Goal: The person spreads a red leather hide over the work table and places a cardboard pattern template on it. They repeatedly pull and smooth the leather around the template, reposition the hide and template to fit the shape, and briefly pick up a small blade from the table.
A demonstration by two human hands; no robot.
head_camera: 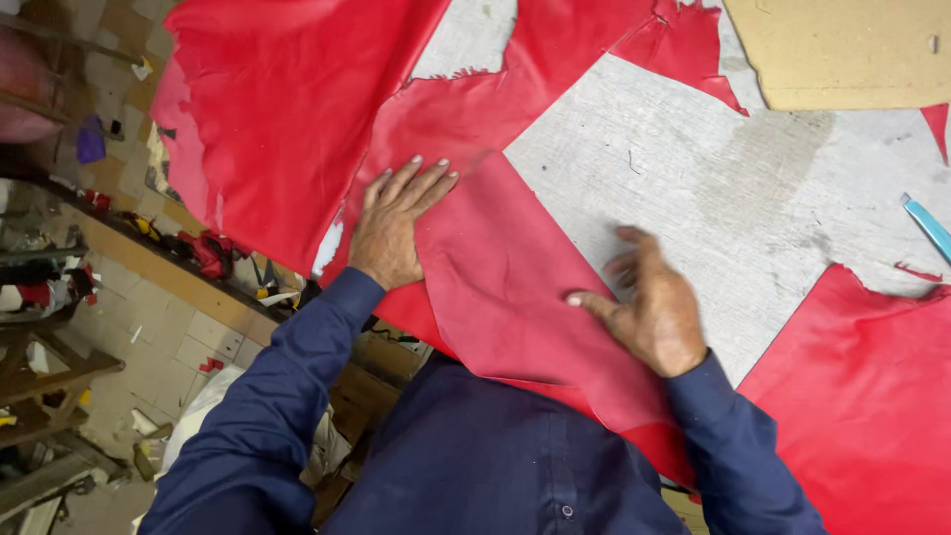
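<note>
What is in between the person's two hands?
In the head view, a folded flap of red leather lies between them. The left hand presses flat on its left edge, and the right hand touches its right edge.

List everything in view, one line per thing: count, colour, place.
folded red sheet: one, matte red, centre, under both hands
large red sheet: one, glossy red, upper left, hanging over the table edge
red sheet at right: one, red, lower right
red scrap: one, red, top centre
worktable: one, worn grey-white, centre right
board: one, tan, top right corner
tool handle: one, light blue, right edge
left hand: flat on the folded sheet's left edge
right hand: fingers at its right edge
</note>
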